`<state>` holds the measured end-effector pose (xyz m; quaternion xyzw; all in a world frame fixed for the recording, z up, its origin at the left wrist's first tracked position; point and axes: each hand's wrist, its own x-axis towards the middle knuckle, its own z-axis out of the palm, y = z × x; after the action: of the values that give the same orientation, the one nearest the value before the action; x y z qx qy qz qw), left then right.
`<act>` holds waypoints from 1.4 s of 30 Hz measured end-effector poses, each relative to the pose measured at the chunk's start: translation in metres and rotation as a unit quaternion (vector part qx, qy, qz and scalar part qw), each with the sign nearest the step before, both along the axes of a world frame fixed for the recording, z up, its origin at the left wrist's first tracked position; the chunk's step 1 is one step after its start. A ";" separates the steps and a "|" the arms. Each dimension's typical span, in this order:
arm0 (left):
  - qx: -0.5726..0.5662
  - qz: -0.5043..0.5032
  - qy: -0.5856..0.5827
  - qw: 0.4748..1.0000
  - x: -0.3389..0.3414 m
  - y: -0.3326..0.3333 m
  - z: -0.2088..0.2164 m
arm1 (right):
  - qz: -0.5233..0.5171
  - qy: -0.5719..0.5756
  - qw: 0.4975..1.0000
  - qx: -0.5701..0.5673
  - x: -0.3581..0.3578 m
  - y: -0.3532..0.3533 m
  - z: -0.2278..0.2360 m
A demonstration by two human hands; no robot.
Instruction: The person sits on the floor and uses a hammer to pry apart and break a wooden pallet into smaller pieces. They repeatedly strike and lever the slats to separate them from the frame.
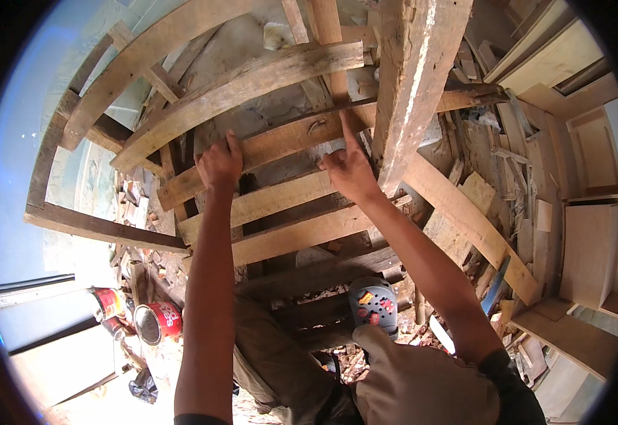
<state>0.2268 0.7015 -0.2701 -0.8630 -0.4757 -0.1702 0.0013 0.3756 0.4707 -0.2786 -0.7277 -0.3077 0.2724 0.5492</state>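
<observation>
My left hand (220,164) is closed over a long wooden plank (281,144) near its left end, with the thumb pointing away from me. Part of its grip is hidden. Farther right, my right hand (353,170) has its index finger stretched across the same plank toward the far edge, while its other fingers are curled and partly hidden. This plank lies crosswise on a rough wooden frame. Two lighter slats, a near slat (302,235) and a middle slat (273,198), run beside it on my side. A curved board (252,81) lies beyond it.
A thick upright post (419,85) rises just right of my right hand. At right, a slanted board (472,223) leans beside a blue-handled saw (495,287). Red cans, one a red can (159,322), stand at left. My grey clog (374,306) is among wood scraps below.
</observation>
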 end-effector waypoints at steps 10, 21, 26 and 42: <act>-0.034 -0.012 0.017 0.999 -0.003 -0.001 0.002 | -0.057 -0.169 0.983 -0.039 0.001 0.000 -0.002; -0.054 -0.081 -0.037 0.995 -0.006 -0.008 0.005 | 0.025 0.023 0.997 -0.076 -0.087 -0.107 -0.014; 0.027 -0.239 0.098 0.966 -0.027 -0.013 0.011 | 0.034 0.025 0.994 -0.096 -0.098 -0.137 -0.017; 0.007 -0.214 0.099 0.972 -0.062 -0.049 0.057 | 0.027 -0.004 0.999 -0.029 -0.096 -0.158 0.004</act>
<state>0.1650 0.6523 -0.2133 -0.9572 -0.2765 -0.0836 0.0183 0.2792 0.3126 -0.2750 -0.7358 -0.3208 0.2930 0.5194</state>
